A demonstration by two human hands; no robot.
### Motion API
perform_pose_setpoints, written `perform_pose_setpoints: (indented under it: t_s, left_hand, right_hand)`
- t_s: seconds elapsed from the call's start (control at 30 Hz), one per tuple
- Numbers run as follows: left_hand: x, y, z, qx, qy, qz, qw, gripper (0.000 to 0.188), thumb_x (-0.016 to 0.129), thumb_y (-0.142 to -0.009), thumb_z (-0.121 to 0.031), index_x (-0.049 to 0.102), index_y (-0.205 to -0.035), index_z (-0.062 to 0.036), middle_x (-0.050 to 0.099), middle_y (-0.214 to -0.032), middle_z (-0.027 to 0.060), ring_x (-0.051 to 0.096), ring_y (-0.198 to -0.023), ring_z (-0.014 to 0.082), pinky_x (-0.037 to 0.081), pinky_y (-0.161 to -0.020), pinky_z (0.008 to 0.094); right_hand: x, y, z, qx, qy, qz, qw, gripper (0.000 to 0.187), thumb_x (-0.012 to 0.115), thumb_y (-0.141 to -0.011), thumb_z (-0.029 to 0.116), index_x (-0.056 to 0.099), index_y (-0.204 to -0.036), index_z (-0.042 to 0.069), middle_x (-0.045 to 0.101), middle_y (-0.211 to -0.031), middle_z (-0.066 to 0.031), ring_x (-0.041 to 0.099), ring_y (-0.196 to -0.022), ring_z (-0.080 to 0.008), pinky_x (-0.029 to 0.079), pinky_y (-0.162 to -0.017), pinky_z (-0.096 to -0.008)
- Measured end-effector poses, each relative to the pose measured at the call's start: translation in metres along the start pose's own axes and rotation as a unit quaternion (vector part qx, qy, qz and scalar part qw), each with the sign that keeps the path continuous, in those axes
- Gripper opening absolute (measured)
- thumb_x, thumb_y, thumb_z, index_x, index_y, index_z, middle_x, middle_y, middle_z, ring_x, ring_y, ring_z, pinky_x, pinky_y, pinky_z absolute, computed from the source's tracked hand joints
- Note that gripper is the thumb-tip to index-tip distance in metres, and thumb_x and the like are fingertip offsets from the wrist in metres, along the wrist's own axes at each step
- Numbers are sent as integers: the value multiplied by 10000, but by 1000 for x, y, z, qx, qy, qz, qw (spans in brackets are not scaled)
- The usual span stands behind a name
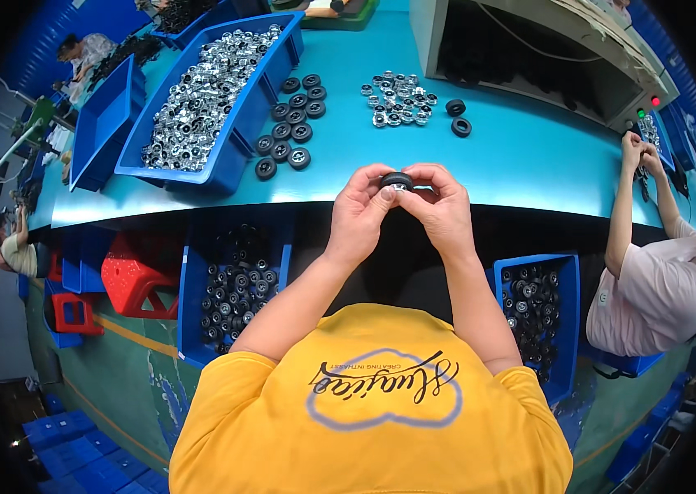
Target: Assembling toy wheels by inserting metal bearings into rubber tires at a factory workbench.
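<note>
While left fingers (371,174) and right fingers (428,173) grip black tyre (397,179) | between their tips

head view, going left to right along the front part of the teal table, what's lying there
Narrow blue bin → blue bin heaped with silver hubs → cluster of black wheels with silver centres → loose silver hubs → two black tyres.
</note>
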State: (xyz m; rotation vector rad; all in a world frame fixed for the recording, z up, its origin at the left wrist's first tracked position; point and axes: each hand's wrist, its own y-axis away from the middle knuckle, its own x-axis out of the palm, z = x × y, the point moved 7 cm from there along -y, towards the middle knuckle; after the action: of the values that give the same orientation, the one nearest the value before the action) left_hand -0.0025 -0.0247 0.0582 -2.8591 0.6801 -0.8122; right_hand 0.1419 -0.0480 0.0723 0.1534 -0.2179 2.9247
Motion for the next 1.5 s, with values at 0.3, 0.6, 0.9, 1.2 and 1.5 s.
perform_pose_setpoints:
  t_s: [0.3,0.6,0.9,1.2,1.5]
  left_hand:
    - [3,-9,-8,-6,-100,19,995,304,540,-1109,-138,515,-1389,-21,690,-1160,98,705,-1048,181,601,-952,344]
    - [2,-1,-14,11,-313,-44,949,265,535,-1089,-74,566,-1342,-1,730,-1032,97,732,-870,162,618,-784,311]
    - [8,-4,-28,127,-451,-80,880,237,600,-1057,-113,626,-1265,-3,729,-867,65,700,-724,129,586,-623,286]
    - [2,-7,-9,-29,-169,-48,984,371,581,-1053,-79,587,-1421,-30,710,-956,42,657,-794,74,568,-650,232]
    - [-6,-9,-13,-58,-181,-5,982,510,687,-996,-73,565,-1492,-67,700,-1046,39,651,-842,87,570,-734,243]
  right_hand:
    - [1,1,-3,37,-55,-42,997,206,835,-869,62,752,-1051,14,694,-1007,-30,671,-920,-97,569,-800,-258]
    - [2,3,-10,28,-91,-21,995,199,804,-889,37,759,-1082,15,723,-984,-37,688,-876,-110,566,-794,-256]
    - [1,10,1,-48,94,-99,989,206,798,-900,83,780,-1095,20,690,-1000,-44,691,-883,-93,596,-736,-243]
    - [4,1,-25,56,-172,-47,982,233,761,-954,73,717,-1168,-7,728,-975,-39,690,-893,-103,596,-782,-248]
    - [6,1,-31,88,-229,-32,969,285,763,-953,85,683,-1204,-23,734,-1029,-91,711,-908,-133,615,-836,-290]
